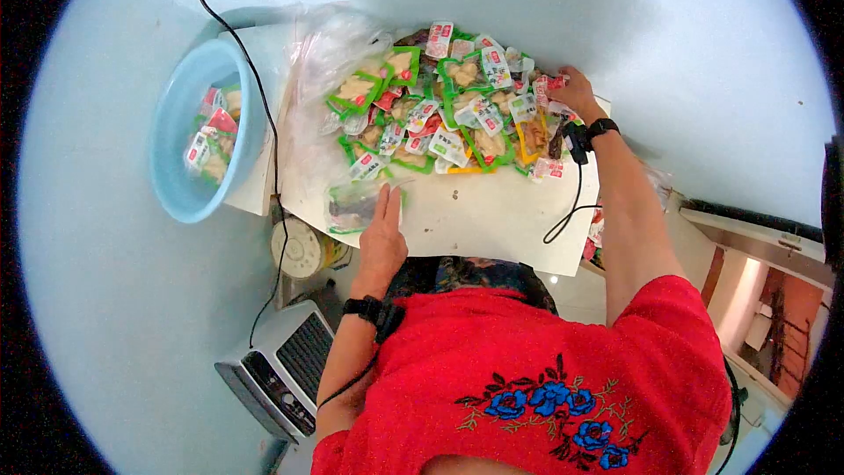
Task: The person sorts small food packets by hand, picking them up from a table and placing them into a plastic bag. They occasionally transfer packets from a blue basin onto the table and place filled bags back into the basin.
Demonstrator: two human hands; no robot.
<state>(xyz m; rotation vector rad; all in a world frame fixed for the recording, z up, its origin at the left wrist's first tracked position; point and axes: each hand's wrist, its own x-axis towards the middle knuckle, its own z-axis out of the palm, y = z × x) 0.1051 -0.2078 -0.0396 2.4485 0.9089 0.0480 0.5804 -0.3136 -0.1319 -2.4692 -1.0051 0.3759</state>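
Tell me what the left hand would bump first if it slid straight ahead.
Most likely the packet pile: the left hand points at its near edge, though depth is unclear.

Bare table (pixel 492 220) near edge, packet heap (pixel 448 110) beyond, basin (pixel 171 101) left

bright, even light; heavy fisheye vignette, soft edges.
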